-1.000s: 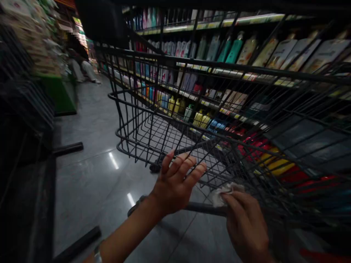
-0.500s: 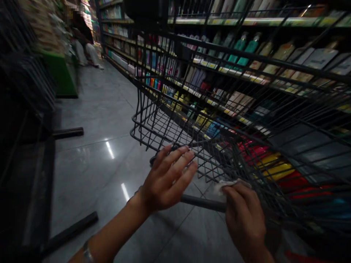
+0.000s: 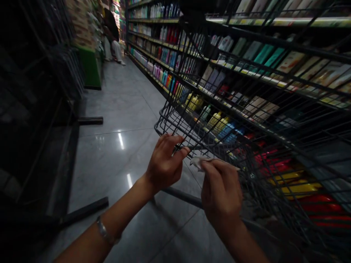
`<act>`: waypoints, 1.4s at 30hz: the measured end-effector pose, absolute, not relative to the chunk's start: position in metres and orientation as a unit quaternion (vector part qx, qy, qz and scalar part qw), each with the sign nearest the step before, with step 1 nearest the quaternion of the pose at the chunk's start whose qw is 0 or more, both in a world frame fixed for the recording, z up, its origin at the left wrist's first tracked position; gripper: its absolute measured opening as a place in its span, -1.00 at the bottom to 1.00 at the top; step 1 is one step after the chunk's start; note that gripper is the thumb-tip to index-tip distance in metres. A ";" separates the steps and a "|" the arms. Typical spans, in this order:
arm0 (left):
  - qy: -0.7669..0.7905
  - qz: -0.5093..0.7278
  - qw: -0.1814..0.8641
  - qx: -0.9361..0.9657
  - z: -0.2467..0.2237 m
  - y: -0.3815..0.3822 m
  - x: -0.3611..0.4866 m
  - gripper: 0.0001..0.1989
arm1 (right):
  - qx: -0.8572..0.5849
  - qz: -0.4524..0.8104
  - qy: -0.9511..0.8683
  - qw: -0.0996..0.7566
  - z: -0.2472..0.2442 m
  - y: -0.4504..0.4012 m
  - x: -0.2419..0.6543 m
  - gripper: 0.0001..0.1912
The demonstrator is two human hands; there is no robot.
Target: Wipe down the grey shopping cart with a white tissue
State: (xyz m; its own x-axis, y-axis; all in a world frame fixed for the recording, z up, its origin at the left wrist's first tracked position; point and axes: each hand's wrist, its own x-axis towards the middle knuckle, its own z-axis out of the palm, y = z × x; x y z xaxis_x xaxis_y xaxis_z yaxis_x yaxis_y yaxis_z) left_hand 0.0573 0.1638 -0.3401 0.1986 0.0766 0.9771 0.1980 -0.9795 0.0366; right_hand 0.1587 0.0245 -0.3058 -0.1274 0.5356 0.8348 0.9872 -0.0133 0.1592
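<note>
My left hand (image 3: 165, 160) is in front of the lower edge of a black wire shopping cart (image 3: 158, 128). Its fingers are bent, with a gap between thumb and forefinger and nothing visible between them; whether it touches the wires I cannot tell. To its right, my right hand (image 3: 222, 190) pinches a crumpled white cloth or tissue (image 3: 197, 162) between thumb and fingers, close to the cart's wire side. A dark tube of the cart's frame (image 3: 184, 197) runs below both hands. Red and yellow packs (image 3: 300, 186) show through the wires at right.
Shelves (image 3: 153, 20) of bottles and boxes line the right side behind the cart. Dark rack feet (image 3: 87, 209) stick out onto the grey tiled floor (image 3: 120, 106) from the left. A green stand (image 3: 89, 69) and a seated person (image 3: 112, 33) are farther down the aisle.
My view has shifted, so the cart and aisle appear farther right. The left hand's outstretched fingers have bent inward. The right hand, still pinching the white cloth or tissue, has come closer to the left.
</note>
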 end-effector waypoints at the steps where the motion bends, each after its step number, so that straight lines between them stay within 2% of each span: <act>1: -0.083 -0.625 0.042 -0.775 -0.341 0.164 0.056 -0.71 | -0.588 -0.392 -0.643 0.294 -0.305 0.032 0.156 -0.77; 4: -0.067 -0.618 0.037 -0.782 -0.342 0.167 0.054 -0.66 | -0.574 -0.383 -0.659 0.301 -0.305 0.044 0.150 -0.76; 8: -0.060 -0.620 0.043 -0.781 -0.344 0.172 0.053 -0.69 | -0.590 -0.357 -0.674 0.265 -0.309 0.039 0.149 -0.77; 17: -0.065 -0.614 0.017 -0.787 -0.347 0.172 0.053 -0.59 | -0.637 -0.353 -0.654 0.203 -0.332 -0.031 0.193 -0.70; 21: -0.084 -0.623 0.005 -0.777 -0.347 0.167 0.056 -0.58 | -0.608 -0.377 -0.663 0.220 -0.314 -0.024 0.193 -0.71; 24: -0.081 -0.618 0.006 -0.782 -0.346 0.166 0.054 -0.56 | -0.573 -0.416 -0.654 0.265 -0.288 0.003 0.181 -0.71; 28: -0.072 -0.616 0.025 -0.784 -0.346 0.168 0.052 -0.56 | -0.540 -0.439 -0.659 0.285 -0.262 0.048 0.159 -0.83; 31: -0.068 -0.620 0.044 -0.780 -0.345 0.170 0.051 -0.62 | -0.521 -0.449 -0.664 0.293 -0.254 0.074 0.146 -0.77; 35: -0.062 -0.619 0.052 -0.781 -0.345 0.172 0.051 -0.63 | -0.527 -0.444 -0.667 0.283 -0.256 0.075 0.141 -0.75; 42: -0.068 -0.596 0.039 -0.799 -0.345 0.170 0.047 -0.58 | -0.570 -0.407 -0.683 0.208 -0.274 0.013 0.170 -0.79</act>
State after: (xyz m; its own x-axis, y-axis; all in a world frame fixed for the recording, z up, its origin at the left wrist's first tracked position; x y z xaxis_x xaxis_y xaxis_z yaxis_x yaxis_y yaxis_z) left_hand 0.0473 0.1702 -0.3454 0.2813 0.0626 0.9576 0.1556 -0.9876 0.0189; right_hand 0.1697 0.0128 -0.2745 -0.2627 0.6089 0.7484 0.9480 0.0185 0.3177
